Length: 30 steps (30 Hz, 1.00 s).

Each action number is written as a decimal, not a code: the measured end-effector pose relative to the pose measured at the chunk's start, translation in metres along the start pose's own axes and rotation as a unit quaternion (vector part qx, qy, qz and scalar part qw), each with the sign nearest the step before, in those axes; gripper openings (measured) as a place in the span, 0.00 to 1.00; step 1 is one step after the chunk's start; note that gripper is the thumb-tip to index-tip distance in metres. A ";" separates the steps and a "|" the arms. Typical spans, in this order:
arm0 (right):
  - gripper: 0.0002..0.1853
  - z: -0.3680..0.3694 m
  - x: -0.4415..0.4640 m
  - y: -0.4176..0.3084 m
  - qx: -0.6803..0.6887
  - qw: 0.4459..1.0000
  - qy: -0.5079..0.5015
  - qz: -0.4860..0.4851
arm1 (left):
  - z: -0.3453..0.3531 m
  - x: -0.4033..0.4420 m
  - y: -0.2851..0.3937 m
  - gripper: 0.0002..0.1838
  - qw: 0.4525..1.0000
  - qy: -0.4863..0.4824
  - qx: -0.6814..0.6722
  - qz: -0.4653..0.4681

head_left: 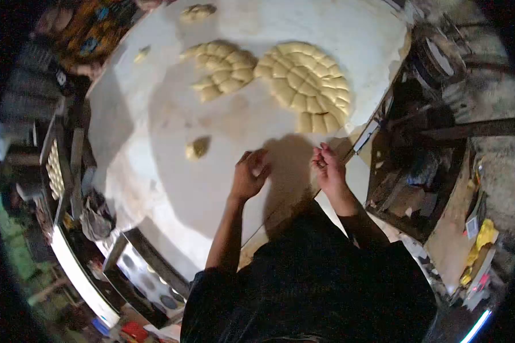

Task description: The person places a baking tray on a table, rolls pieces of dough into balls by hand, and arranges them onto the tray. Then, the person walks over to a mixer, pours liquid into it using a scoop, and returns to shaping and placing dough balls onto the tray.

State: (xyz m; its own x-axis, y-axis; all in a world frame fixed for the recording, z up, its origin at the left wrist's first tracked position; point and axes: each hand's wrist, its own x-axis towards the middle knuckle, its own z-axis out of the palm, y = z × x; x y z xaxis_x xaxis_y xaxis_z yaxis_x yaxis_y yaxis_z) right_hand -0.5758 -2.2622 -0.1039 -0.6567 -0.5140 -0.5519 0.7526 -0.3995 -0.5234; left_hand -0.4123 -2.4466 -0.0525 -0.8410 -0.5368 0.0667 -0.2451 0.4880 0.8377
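Fingers [262,154] of the left hand [249,176] loosely parted; right hand [329,171] curled, contents unclear to me. Cut dough [306,83] lies beyond, on shadowed pale table [360,28]; dark-framed tray [66,164] at left.

The person wears a loose black top [332,286], broad and boxy in outline, its cloth dark enough that most folds sink into it. Faint streaks show across the middle, and a thin lighter line shows at its near edge. The left sleeve [203,288] is short and wide, ending around the elbow, with the slim left forearm [226,234] bare from there down to the left hand [250,174]. On the right, the forearm [341,200] is bare toward the right hand [329,166]; nearer the elbow it darkens, and whether that is cloth or shade cannot be told.
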 end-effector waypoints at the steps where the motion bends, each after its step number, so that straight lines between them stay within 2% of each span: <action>1: 0.07 0.009 -0.004 -0.016 0.029 0.999 0.036 -0.022 | 0.025 0.033 0.009 0.16 0.998 -0.006 0.054 0.027; 3: 0.06 -0.005 0.023 -0.006 0.098 0.993 -0.060 -0.006 | 0.073 0.082 0.010 0.14 0.968 0.012 0.205 0.145; 4: 0.06 -0.003 0.031 -0.005 0.093 0.992 -0.083 -0.023 | 0.091 0.096 0.022 0.14 0.966 0.003 0.213 0.150; 5: 0.06 0.008 0.034 -0.004 0.085 0.990 -0.107 -0.038 | 0.106 0.107 0.036 0.14 0.957 0.050 0.251 0.134; 6: 0.06 0.020 0.046 -0.008 0.062 0.995 0.031 0.074 | 0.116 0.115 0.044 0.14 0.946 0.100 0.286 0.115; 7: 0.06 0.034 0.044 -0.013 0.068 0.994 0.032 0.082 | 0.124 0.117 0.041 0.14 0.945 0.094 0.293 0.111; 8: 0.06 0.048 0.039 -0.018 0.029 0.996 0.072 0.044 | 0.128 0.116 0.035 0.13 0.992 0.077 0.098 -0.031; 9: 0.07 0.056 0.039 -0.020 -0.010 0.994 0.111 0.006 | 0.131 0.115 0.028 0.11 0.978 0.060 -0.102 -0.173; 10: 0.07 0.058 0.040 -0.017 0.048 0.990 0.133 0.019 | 0.115 0.117 0.030 0.12 0.893 -0.058 -0.385 -0.226; 11: 0.07 0.050 0.040 -0.013 0.055 0.989 0.134 0.024 | 0.113 0.113 0.027 0.12 0.895 -0.060 -0.378 -0.230; 13: 0.05 0.038 0.034 -0.014 0.119 0.987 0.060 0.090 | 0.110 0.102 0.024 0.15 0.846 -0.001 -0.471 -0.250; 14: 0.05 0.041 0.031 -0.018 0.118 0.987 0.058 0.093 | 0.099 0.101 0.028 0.19 0.953 -0.093 -0.242 -0.158; 15: 0.06 0.044 0.029 -0.024 0.120 0.985 0.045 0.112 | 0.102 0.101 0.020 0.19 0.953 -0.091 -0.242 -0.159; 16: 0.07 0.052 0.026 -0.029 0.122 0.984 0.032 0.129 | 0.107 0.106 0.004 0.20 0.878 -0.099 -0.399 -0.246; 17: 0.07 0.054 0.027 -0.024 0.121 0.984 0.030 0.128 | 0.108 0.107 0.000 0.23 0.769 -0.104 -0.542 -0.321; 18: 0.09 0.057 0.031 -0.016 0.092 0.986 0.088 0.111 | 0.109 0.100 -0.002 0.27 0.821 -0.082 -0.503 -0.256; 19: 0.11 0.056 0.036 -0.004 0.064 0.983 0.146 0.094 | 0.104 0.092 0.008 0.27 0.822 -0.081 -0.504 -0.252; 20: 0.15 0.011 0.066 0.031 0.062 0.995 0.044 0.065 | 0.094 0.083 0.025 0.27 0.854 -0.066 -0.450 -0.254; 21: 0.15 0.021 0.048 0.030 0.059 0.995 0.037 0.066 | 0.086 0.070 0.033 0.27 0.881 -0.047 -0.394 -0.256; 23: 0.16 0.055 -0.010 0.020 -0.024 0.987 0.116 0.105 | 0.085 0.023 0.006 0.26 0.896 0.004 -0.371 -0.245; 25: 0.18 0.037 -0.036 0.049 -0.066 0.987 0.091 0.119 | 0.081 -0.031 0.001 0.24 0.926 0.102 -0.345 -0.110; 27: 0.19 0.022 -0.059 0.085 -0.110 0.982 0.069 0.136 | 0.065 -0.077 0.013 0.22 0.904 0.131 -0.388 -0.121; 29: 0.26 0.022 -0.095 0.120 -0.219 0.967 0.100 0.087 | 0.052 -0.121 0.006 0.18 0.892 0.183 -0.391 -0.131; 30: 0.32 0.020 -0.117 0.126 -0.226 0.973 -0.014 0.049 | 0.042 -0.141 0.009 0.19 0.882 0.196 -0.409 -0.125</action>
State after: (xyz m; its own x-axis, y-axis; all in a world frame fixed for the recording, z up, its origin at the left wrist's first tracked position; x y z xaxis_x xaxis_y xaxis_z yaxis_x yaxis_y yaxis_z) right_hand -0.4033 -2.2675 -0.0924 -0.5766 -0.5552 -0.5994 0.7089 0.0246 -0.7048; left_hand -0.3158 -2.3378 -0.0774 -0.5389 -0.8326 -0.1279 0.1652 -0.2533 0.9532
